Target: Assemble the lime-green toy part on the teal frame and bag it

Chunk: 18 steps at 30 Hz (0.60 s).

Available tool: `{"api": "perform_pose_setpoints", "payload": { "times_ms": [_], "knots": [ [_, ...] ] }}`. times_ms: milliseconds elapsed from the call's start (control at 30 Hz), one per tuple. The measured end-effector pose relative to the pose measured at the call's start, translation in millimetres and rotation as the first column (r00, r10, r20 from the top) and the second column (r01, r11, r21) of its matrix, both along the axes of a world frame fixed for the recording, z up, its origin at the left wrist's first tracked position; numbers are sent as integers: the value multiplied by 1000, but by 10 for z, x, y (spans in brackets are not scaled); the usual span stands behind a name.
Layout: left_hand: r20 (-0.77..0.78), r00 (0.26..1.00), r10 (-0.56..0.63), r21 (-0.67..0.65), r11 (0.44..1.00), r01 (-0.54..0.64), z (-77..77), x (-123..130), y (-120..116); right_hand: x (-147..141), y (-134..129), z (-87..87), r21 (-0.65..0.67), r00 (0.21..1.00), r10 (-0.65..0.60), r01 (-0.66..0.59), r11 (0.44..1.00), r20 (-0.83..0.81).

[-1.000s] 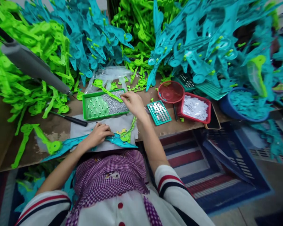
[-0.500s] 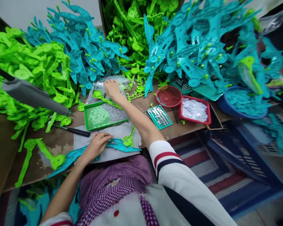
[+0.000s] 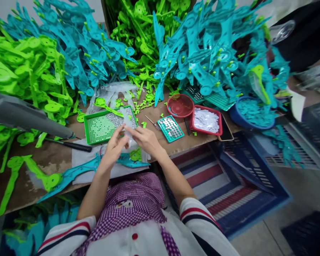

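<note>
My left hand (image 3: 114,146) and my right hand (image 3: 147,140) meet above the work cloth, fingers closed on a thin translucent whitish plastic piece (image 3: 127,119) that points upward between them. Its lower end is hidden by my fingers. Beneath my hands a long blue plastic part (image 3: 133,160) lies on the grey cloth (image 3: 80,154), with a lime-green round-ended piece (image 3: 135,154) on it. Just beyond, a green tray (image 3: 96,128) holds small silvery metal bits. Similar translucent pieces (image 3: 117,89) lie in a plastic bag behind the tray.
A grey power screwdriver (image 3: 29,117) juts in from the left, near a black-handled tool (image 3: 77,145). To the right are a teal tray of metal discs (image 3: 171,128), a red bowl (image 3: 180,106), a red basket of white pieces (image 3: 206,120) and a blue basin (image 3: 252,113). Lime and blue parts pile up behind.
My right hand has come back from the bag of translucent pieces with one piece. My left hand has lifted off the blue part and joined it. The view has shifted slightly.
</note>
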<state>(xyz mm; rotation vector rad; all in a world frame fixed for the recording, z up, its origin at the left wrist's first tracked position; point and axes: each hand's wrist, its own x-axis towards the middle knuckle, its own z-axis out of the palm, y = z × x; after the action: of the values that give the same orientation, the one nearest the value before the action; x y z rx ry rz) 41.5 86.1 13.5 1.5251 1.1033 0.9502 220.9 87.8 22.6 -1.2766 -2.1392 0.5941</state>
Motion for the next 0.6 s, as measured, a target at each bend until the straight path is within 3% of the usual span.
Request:
{"api": "perform_pose_setpoints", "payload": {
  "times_ms": [67,133,200,233,300,433,600],
  "knots": [
    [46,998,-31,0,1000,31,26,133,41,67,-50,-39,-153,924,-165,119,981,-344],
    [31,991,-132,-7,991,132,78,224,31,116,-99,-76,-378,734,-347,132,916,-584],
    [6,961,-277,-41,960,277,127,293,7,162,-127,-92,-560,589,-486,68,826,-645],
    [-2,944,-329,-55,943,328,139,320,-1,192,-131,-91,-611,558,-525,40,791,-643],
    [-39,936,-350,-48,936,348,122,342,-8,279,-130,-81,-646,537,-562,41,762,-629],
    [-252,938,-237,66,963,261,-62,201,-56,502,-200,-154,-697,523,-642,121,707,-561],
    [-542,780,-312,3,928,374,-293,-48,-246,501,-386,-476,-820,542,-691,7,572,-478]
  ]
}}
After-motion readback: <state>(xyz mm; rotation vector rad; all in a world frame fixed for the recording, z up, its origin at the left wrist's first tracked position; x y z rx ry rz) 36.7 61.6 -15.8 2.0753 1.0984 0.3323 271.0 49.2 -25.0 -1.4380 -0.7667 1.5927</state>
